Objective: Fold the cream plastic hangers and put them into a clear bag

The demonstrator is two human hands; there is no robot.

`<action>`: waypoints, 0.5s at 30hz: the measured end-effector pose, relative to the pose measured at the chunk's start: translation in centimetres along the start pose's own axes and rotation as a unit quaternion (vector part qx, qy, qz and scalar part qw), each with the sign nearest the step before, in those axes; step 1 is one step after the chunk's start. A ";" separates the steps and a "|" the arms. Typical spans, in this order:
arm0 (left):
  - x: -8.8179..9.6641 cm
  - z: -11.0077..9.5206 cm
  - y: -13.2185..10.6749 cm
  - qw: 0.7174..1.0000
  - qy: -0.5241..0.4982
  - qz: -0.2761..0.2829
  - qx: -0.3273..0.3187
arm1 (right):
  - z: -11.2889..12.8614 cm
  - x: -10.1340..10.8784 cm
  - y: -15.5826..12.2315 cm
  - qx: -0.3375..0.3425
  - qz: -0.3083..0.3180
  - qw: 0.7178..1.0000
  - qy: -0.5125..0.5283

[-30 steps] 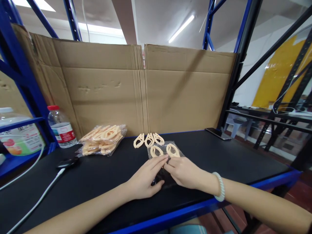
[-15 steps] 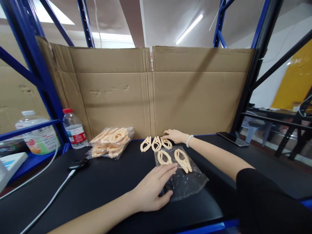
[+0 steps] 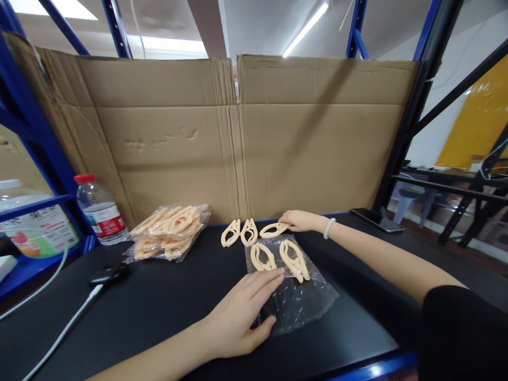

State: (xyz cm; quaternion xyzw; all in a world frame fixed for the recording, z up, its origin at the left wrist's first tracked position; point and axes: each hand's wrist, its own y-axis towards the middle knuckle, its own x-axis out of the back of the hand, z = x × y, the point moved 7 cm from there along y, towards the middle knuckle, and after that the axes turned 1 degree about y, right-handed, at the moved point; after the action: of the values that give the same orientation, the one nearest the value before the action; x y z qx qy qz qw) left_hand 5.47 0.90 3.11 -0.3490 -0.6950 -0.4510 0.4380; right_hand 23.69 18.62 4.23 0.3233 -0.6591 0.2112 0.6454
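Observation:
My left hand [image 3: 246,312] lies with its fingers stretched out over the near left part of a clear plastic bag [image 3: 305,307]. Its fingertips cover the lower end of one cream plastic clip [image 3: 262,257] on the bag. A second cream clip [image 3: 293,259] rests to the right of that one, its tail toward me. Farther back, my right hand [image 3: 301,220] pinches the tail of another clip [image 3: 273,229], which is turned sideways with its loop to the left. Two more clips, a left one [image 3: 230,233] and a right one [image 3: 249,232], lie side by side beyond the bag.
A packed bag of cream clips [image 3: 170,233] sits at the back left, beside a red-capped bottle [image 3: 102,209]. A black plug with a white cable [image 3: 109,274] lies in front. A phone [image 3: 377,219] is at the back right. Cardboard [image 3: 317,137] walls the table's far side.
My right hand has gripped the rightmost back clip and turned it sideways, drawing it right, away from the other two. My left hand stays on the bag. The camera view has shifted slightly.

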 end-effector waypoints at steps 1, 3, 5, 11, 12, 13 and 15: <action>0.0 0.0 0.0 1.000 0.000 0.001 0.001 | -0.1 0.5 -1.1 0.001 -0.012 1.000 0.010; -0.1 0.1 -0.1 1.000 0.000 -0.001 0.002 | -0.2 1.9 -3.7 -0.007 -0.050 0.998 0.025; -0.1 0.1 -0.1 1.000 -0.001 -0.007 0.001 | -0.1 3.6 -6.6 -0.027 -0.096 0.994 0.037; 0.0 0.0 0.0 1.000 -0.005 -0.016 -0.005 | 4.8 11.4 -15.2 -0.087 -0.295 0.950 0.044; 0.0 0.0 0.0 1.000 -0.004 -0.018 -0.007 | 6.5 12.7 -16.5 -0.093 -0.335 0.937 0.038; 0.1 0.0 0.0 1.000 -0.004 -0.022 -0.009 | 8.3 13.8 -17.6 -0.094 -0.367 0.925 0.032; 0.1 0.0 0.0 0.999 -0.004 -0.032 -0.009 | 12.0 15.4 -19.1 -0.091 -0.405 0.910 0.021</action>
State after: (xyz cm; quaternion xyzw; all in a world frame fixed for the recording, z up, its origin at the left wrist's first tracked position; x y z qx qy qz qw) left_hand 5.40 0.93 3.16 -0.3327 -0.7033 -0.4696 0.4173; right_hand 29.09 -5.50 15.81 0.4976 -0.4741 -0.1222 0.7160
